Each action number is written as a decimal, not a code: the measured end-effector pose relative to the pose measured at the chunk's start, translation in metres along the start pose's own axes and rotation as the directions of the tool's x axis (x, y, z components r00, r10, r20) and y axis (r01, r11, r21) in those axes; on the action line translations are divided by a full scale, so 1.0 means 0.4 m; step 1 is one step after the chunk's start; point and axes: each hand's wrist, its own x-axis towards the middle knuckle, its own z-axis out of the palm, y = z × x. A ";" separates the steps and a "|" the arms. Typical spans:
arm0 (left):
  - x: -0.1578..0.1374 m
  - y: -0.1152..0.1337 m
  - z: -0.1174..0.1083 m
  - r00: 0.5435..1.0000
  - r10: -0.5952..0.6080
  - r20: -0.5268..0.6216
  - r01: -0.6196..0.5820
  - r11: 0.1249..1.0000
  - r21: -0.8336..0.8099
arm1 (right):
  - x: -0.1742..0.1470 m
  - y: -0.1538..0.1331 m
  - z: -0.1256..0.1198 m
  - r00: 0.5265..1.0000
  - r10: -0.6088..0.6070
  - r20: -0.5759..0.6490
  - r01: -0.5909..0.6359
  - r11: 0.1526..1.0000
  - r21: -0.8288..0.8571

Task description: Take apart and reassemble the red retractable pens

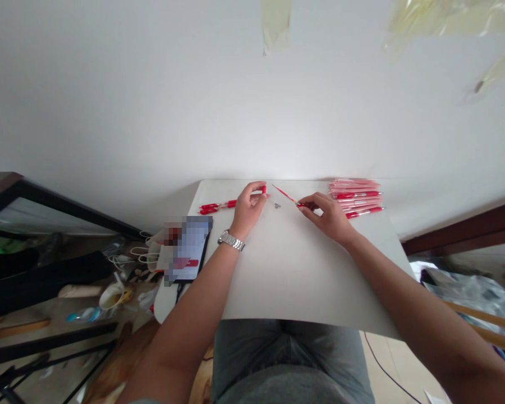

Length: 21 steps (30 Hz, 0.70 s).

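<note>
My left hand [249, 206], a metal watch [232, 240] on its wrist, pinches a short red pen part [264, 190] between thumb and finger. Opposite it, my right hand [323, 212] is closed on the red end of an opened pen. From that hand a thin red pen refill [283, 191], yellowish near the fingers, points up and left towards my left hand, apart from the red part. Small metallic pieces, apparently springs [277, 205], lie on the white table [294, 269] between both hands. Red pens [210, 208] lie left of my left hand, partly hidden by it.
Beyond my right hand, a pile of pinkish-red sticks [353, 184] lies with several red pens [364, 212]. A phone [192, 249] with a cable rests at the table's left edge. The wall [235, 112] borders the table's far edge. Bags and clutter stand on the floor at both sides.
</note>
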 end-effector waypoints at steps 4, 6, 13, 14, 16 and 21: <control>-0.001 -0.002 0.003 0.999 -0.025 -0.043 0.021 0.996 -0.091 | -0.001 0.000 0.000 1.000 0.000 0.006 0.000 1.000 0.001; -0.002 -0.001 0.006 0.997 -0.046 -0.059 0.036 0.988 -0.153 | -0.001 0.000 0.000 1.000 0.004 0.009 -0.004 1.000 -0.002; -0.003 0.007 0.016 0.988 -0.110 -0.107 0.065 0.932 -0.356 | -0.004 0.002 0.000 1.000 0.001 0.013 -0.001 1.000 0.005; -0.001 0.008 0.016 0.986 -0.118 -0.116 0.067 0.927 -0.368 | -0.004 0.002 0.000 1.000 0.002 0.016 -0.003 1.000 0.006; 0.002 0.009 0.016 0.981 -0.136 -0.141 0.074 0.923 -0.377 | -0.005 0.002 0.000 1.000 0.005 0.020 -0.005 1.000 0.007; 0.009 0.007 0.012 0.965 -0.186 -0.185 0.099 0.911 -0.401 | -0.004 0.003 0.000 1.000 0.005 0.026 -0.005 1.000 0.006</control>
